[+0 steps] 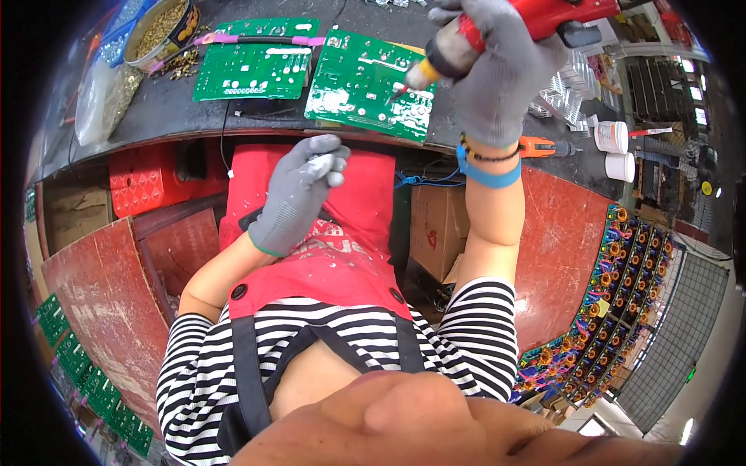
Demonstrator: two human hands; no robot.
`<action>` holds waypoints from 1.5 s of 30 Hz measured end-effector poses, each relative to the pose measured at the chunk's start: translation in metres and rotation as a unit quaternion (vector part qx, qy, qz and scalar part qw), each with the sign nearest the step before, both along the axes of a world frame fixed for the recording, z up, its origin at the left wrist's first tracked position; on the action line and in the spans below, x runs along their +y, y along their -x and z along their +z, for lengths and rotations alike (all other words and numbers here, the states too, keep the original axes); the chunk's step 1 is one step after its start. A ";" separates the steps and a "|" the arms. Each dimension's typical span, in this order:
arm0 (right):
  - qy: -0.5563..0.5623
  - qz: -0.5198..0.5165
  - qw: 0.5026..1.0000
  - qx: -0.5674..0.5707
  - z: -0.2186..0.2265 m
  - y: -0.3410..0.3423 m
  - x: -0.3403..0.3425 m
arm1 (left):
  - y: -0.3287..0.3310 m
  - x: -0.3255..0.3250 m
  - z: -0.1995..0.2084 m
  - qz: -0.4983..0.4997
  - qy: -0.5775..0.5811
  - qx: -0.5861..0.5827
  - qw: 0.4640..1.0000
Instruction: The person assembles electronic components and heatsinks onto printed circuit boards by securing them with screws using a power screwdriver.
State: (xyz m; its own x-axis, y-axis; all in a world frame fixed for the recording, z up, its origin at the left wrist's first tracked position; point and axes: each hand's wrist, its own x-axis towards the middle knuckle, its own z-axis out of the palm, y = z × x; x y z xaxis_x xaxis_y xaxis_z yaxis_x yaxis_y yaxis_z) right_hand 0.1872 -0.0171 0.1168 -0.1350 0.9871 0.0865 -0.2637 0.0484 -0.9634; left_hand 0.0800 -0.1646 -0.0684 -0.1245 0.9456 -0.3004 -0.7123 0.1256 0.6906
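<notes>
My right hand (497,81), in a grey glove, grips a red electric screwdriver (556,17) with a black and yellow nose. Its bit points down at a green circuit board (353,74) on the dark bench; whether the tip touches cannot be made out. My left hand (294,198), also gloved, hovers in front of the bench edge over my red apron (311,268). Its fingers are curled in, with whitish marks on them, and what they hold, if anything, is hidden. Left of the first board lies another green board (252,74), with a black and pink cable (264,40) across it.
A tub of small brass-coloured screws (159,31) and a clear bag (101,101) sit at the bench's left. Toward the right are metal heatsinks (571,93), an orange power tool (540,147) and white jars (611,137). Coil-filled boards (606,311) stand at far right.
</notes>
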 end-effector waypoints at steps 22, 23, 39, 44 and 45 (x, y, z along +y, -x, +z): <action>-0.032 0.022 0.999 0.006 -0.040 0.004 0.071 | 0.029 0.025 0.018 0.053 0.090 0.158 0.982; -0.032 0.018 0.999 0.004 -0.039 0.000 0.073 | 0.028 0.027 0.018 0.044 0.088 0.168 0.981; -0.298 0.171 0.920 0.190 -0.092 0.007 0.082 | 0.032 0.024 0.017 0.046 0.076 0.192 0.977; -0.125 -0.001 0.992 0.015 -0.038 -0.007 0.070 | 0.035 0.011 0.013 0.025 0.061 0.131 0.989; -0.092 -0.005 0.995 0.023 -0.021 -0.004 0.055 | 0.035 0.005 0.013 0.035 0.067 0.130 0.989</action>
